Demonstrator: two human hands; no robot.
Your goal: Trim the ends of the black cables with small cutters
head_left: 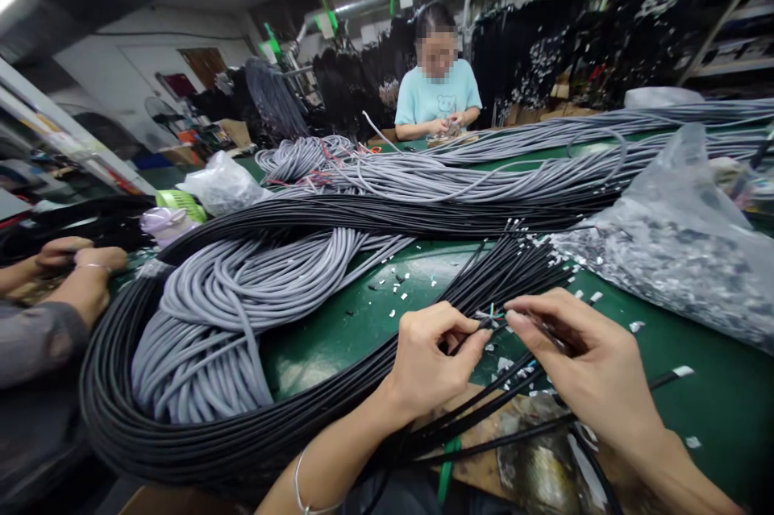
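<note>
My left hand pinches a black cable close to its end, where thin coloured wires fan out. My right hand is just to the right of those wires, with thumb and fingers pressed together near the tips; whatever lies between them is too small to make out. Below both hands, more black cables cross a worn brown board. A thick bundle of black cables curves around to the left.
Coiled grey cables lie on the green table. A clear plastic bag full of small pieces stands at right. White scraps are scattered about. A person sits opposite, and another person's hands work at far left.
</note>
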